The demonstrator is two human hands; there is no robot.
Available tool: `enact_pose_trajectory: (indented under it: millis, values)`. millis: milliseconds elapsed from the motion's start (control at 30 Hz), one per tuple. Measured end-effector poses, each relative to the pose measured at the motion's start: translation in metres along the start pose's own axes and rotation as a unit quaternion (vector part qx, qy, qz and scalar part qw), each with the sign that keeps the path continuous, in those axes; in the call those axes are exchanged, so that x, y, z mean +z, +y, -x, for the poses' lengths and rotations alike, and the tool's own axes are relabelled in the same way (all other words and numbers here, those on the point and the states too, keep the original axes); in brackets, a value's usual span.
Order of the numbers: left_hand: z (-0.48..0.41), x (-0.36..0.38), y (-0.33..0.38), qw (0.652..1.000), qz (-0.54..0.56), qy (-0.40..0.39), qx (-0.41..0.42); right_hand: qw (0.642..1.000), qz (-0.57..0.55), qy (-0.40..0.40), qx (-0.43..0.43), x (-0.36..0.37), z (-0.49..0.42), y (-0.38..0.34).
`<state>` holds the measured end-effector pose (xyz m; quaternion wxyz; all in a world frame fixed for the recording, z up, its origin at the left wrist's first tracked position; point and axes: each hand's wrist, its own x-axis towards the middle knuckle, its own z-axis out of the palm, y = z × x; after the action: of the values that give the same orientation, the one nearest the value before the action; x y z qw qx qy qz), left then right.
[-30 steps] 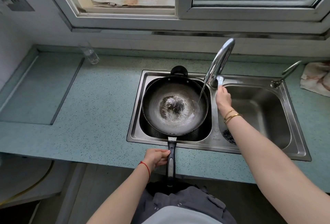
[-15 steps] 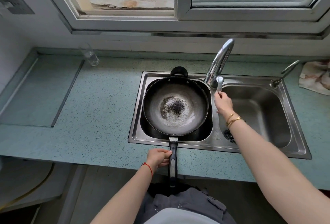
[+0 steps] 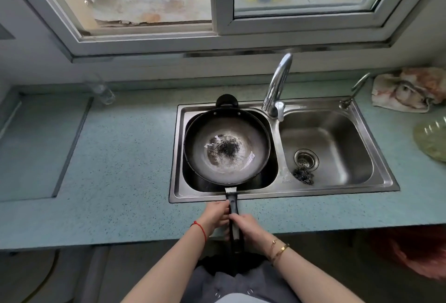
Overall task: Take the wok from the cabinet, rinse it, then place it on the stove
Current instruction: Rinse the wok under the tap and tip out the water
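Observation:
A dark wok [image 3: 226, 146] with a worn grey inside and a black patch at its centre rests in the left basin of a steel double sink [image 3: 376, 189]. A little water lies in its bottom. Its long black handle [image 3: 233, 220] sticks out toward me over the counter edge. My left hand [image 3: 216, 216] grips the handle from the left, and my right hand [image 3: 251, 229] grips it from the right, slightly nearer to me. The chrome faucet [image 3: 276, 90] arches between the basins with no water running.
A steel scrubber [image 3: 304, 176] lies by the drain in the right basin. A clear glass [image 3: 101, 90] stands at the back left of the teal counter [image 3: 125, 162]. A crumpled cloth [image 3: 407, 91] and a small tap [image 3: 354, 92] sit back right.
The water stopped running. My right hand left the faucet lever and came down onto the wok handle beside my left hand, which kept its grip.

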<state>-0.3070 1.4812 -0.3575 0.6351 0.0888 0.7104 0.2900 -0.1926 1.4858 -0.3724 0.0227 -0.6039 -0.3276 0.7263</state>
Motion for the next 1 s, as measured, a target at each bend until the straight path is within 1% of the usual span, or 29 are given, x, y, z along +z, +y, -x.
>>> enact_pose_trajectory:
  millis: [67,100,167,200,333,433,600,667,733,800,900,1000]
  values:
    - [0.001,0.002,-0.001,1.0,-0.002,0.001,0.006,0.999,0.009,0.011,-0.032,0.004,0.005,0.002]
    - [0.002,0.002,-0.002,1.0,-0.004,-0.001,0.011,0.998,0.039,0.025,-0.049,0.007,0.005,0.003]
    - [0.003,0.003,-0.001,1.0,-0.015,-0.013,0.02,0.985,0.129,0.084,-0.082,0.012,0.008,0.004]
    - [0.004,0.005,0.001,0.999,-0.018,-0.021,0.021,0.978,0.149,0.11,-0.092,0.015,0.01,0.004]
    - [0.012,0.009,0.014,0.997,0.008,-0.07,0.015,0.964,0.123,0.19,-0.142,0.02,0.022,0.002]
    - [0.019,0.009,0.019,0.994,0.041,-0.1,0.004,0.952,0.135,0.225,-0.161,0.022,0.027,0.002]
    - [0.026,0.006,0.019,0.981,0.133,-0.143,-0.008,0.933,0.165,0.258,-0.189,0.029,0.034,0.003]
    - [0.028,0.005,0.016,0.975,0.153,-0.161,-0.007,0.922,0.179,0.275,-0.205,0.028,0.04,0.004]
    - [0.031,0.005,0.014,0.971,0.158,-0.182,0.002,0.908,0.201,0.287,-0.23,0.025,0.045,0.006]
    - [0.036,0.006,0.015,0.968,0.16,-0.192,0.021,0.899,0.22,0.281,-0.254,0.017,0.05,0.005]
    - [0.043,0.004,0.021,0.965,0.163,-0.196,0.057,0.898,0.232,0.259,-0.269,0.006,0.057,-0.003]
    - [0.048,0.0,0.023,0.97,0.11,-0.185,0.109,0.899,0.218,0.239,-0.297,0.004,0.062,-0.009]
